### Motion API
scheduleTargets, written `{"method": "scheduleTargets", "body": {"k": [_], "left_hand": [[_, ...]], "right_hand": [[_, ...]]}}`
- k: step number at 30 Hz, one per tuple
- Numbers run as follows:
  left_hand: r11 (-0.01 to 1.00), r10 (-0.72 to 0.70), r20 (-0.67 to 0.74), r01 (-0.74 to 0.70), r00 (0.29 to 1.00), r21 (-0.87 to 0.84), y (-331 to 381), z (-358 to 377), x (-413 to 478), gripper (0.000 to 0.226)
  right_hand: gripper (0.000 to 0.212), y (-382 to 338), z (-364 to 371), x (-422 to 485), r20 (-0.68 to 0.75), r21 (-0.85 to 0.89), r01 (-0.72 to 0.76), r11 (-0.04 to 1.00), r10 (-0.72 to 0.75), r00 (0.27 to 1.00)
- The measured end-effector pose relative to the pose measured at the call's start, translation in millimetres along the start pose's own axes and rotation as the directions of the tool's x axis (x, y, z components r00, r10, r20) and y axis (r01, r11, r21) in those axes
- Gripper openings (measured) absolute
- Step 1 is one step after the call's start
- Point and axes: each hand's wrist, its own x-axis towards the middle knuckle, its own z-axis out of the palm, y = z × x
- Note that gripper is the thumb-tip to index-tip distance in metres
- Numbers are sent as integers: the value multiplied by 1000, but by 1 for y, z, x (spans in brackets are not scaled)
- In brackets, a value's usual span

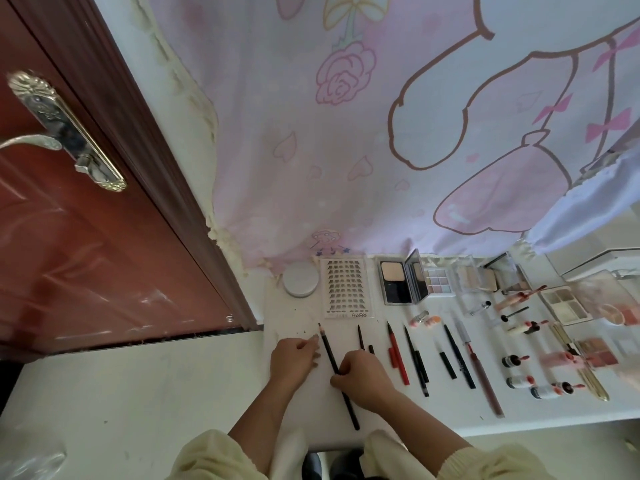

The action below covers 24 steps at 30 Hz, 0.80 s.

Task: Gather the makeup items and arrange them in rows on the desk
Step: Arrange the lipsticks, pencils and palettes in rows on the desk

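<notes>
Black pencil (329, 351), tip away, slightly leftward

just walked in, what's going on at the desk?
A person is lining up makeup on the white desk. The right hand grips a black pencil at its middle; the left hand rests beside its tip. Pens lie in a row to the right, palettes along the back edge.

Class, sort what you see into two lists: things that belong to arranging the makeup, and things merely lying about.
Job: pencil, red pen, lash tray, round compact, powder compact, palette, desk.
Just there: door, handle, curtain.
</notes>
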Motion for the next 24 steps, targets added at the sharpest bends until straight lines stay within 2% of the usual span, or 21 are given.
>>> {"method": "scheduleTargets", "body": {"k": [2,5,8,14,24], "left_hand": [[989,-12,2,12,1000,-145,4,0,1,28],[923,-36,81,64,996,-378,16,-1,0,23],[872,-3,172,87,985,-482,25,-1,-2,26],[872,82,246,50,966,-486,38,4,-7,25],[892,115,224,-1,968,-452,43,9,-11,21]], "right_hand": [[13,3,-4,-3,-8,65,30,997,-29,1000],[10,5,-11,-7,17,131,63,989,-66,998],[18,4,-16,-11,40,187,85,979,-94,995],[25,5,-22,-16,55,262,95,960,-113,992],[22,6,-23,-20,112,268,90,959,-124,986]]}}
